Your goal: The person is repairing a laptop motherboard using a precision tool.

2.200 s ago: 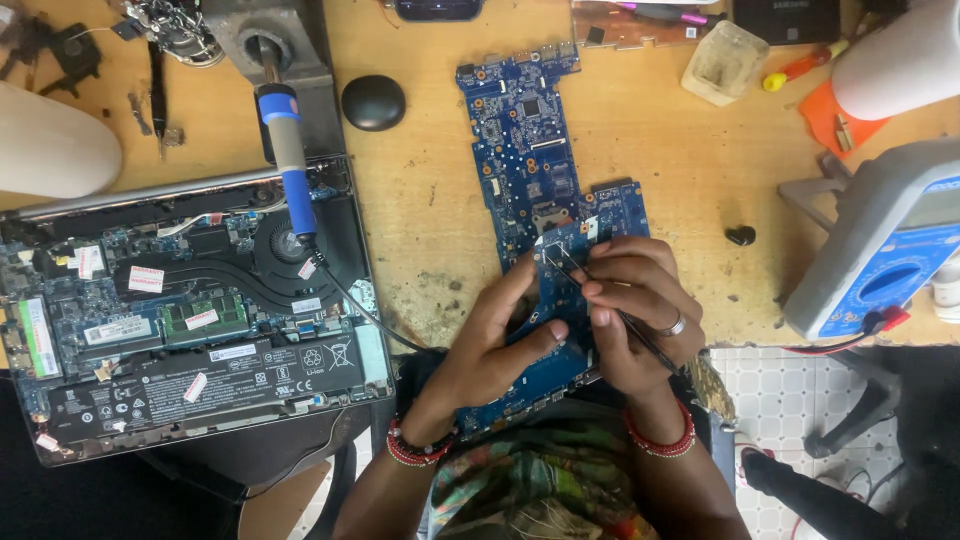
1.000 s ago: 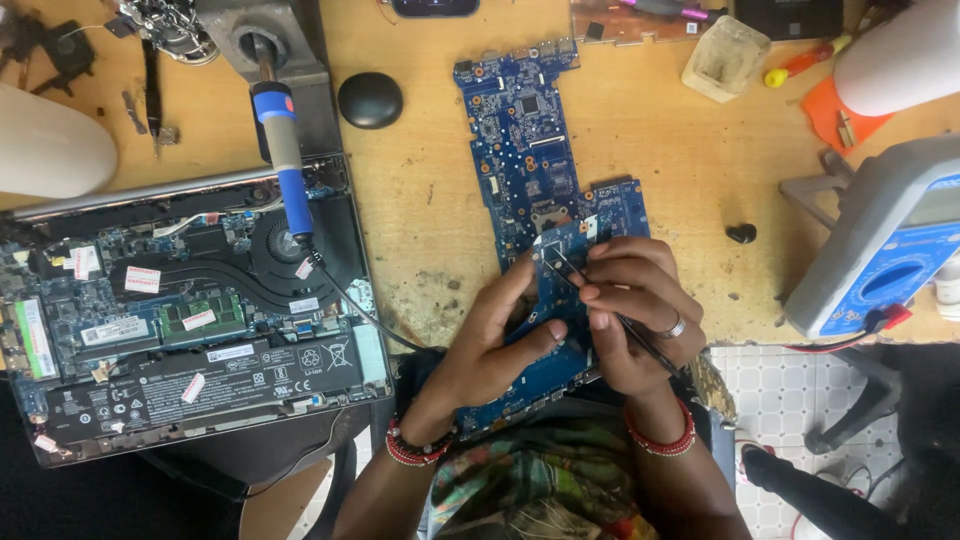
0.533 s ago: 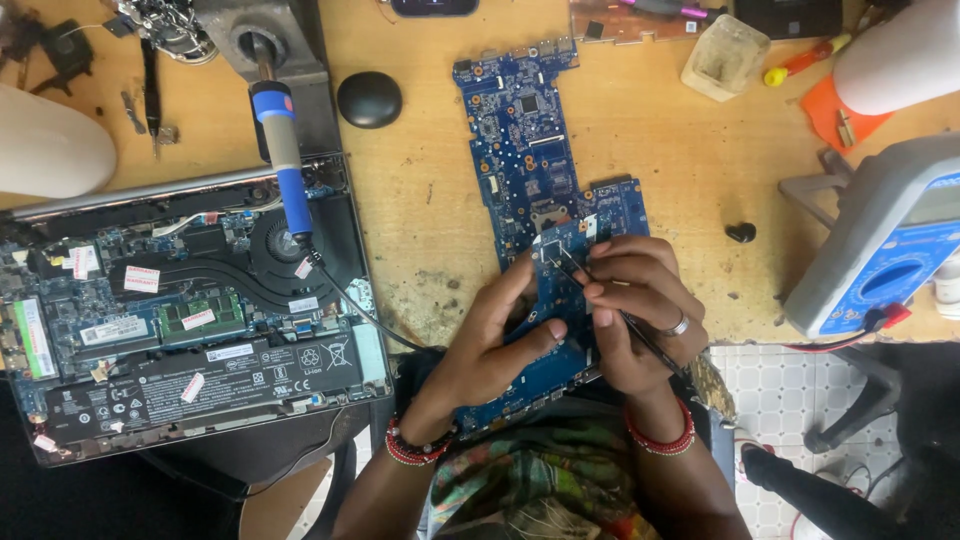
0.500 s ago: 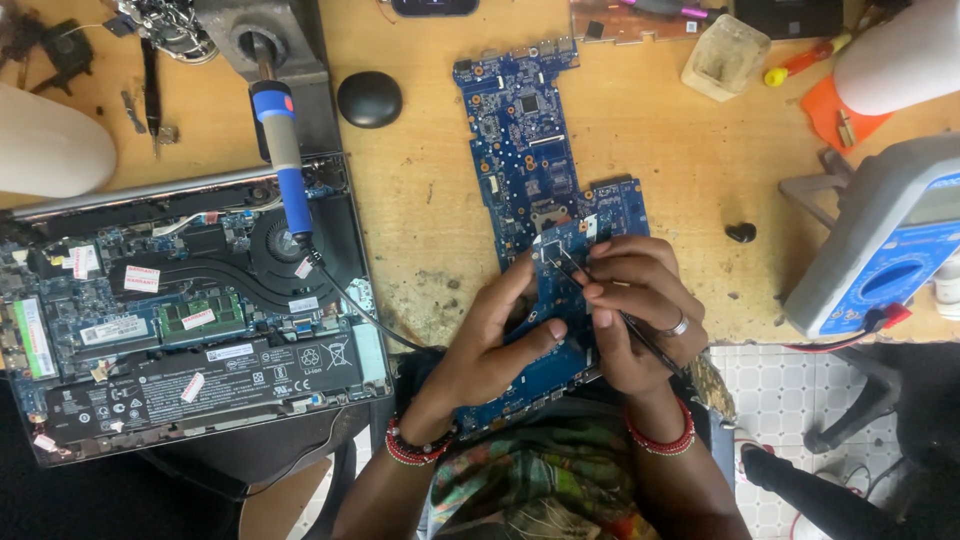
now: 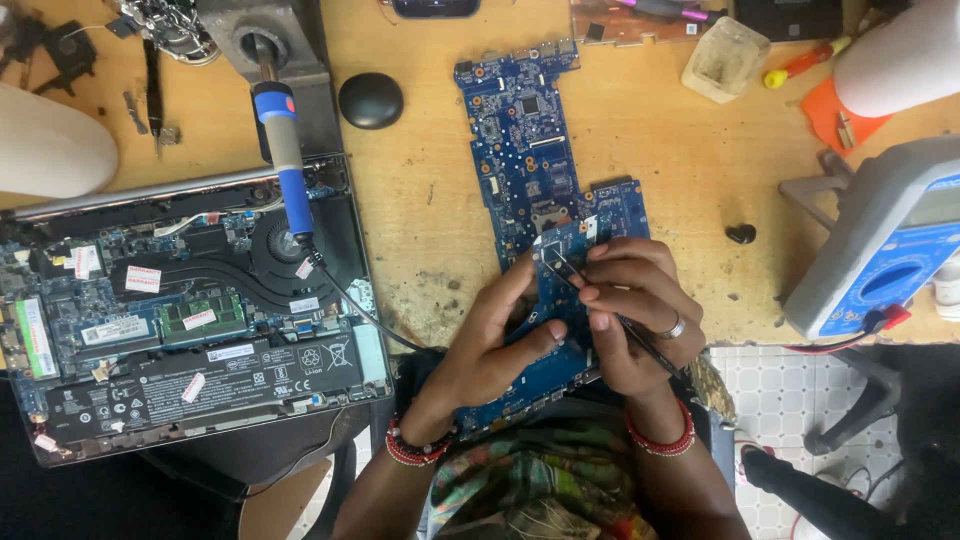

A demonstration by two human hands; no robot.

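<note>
A long blue circuit board (image 5: 525,150) lies on the wooden bench, its near end hanging over the front edge. My left hand (image 5: 495,345) grips the board's near part, thumb on top and fingers curled under its left side. My right hand (image 5: 635,310) holds thin black tweezers (image 5: 565,272) like a pen. Their tips touch a small component near the board's middle. Red bead bracelets circle both wrists, and a ring sits on my right hand.
An opened laptop (image 5: 180,330) with its battery and fan exposed lies at left. A blue-handled soldering iron (image 5: 285,160) rests over it. A black round object (image 5: 370,100) sits behind, a blue-grey multimeter (image 5: 885,250) at right, and a clear plastic box (image 5: 725,60) at the back.
Almost nothing differs. Both hands keep their hold, and the tweezer tips stay on the same spot of the board.
</note>
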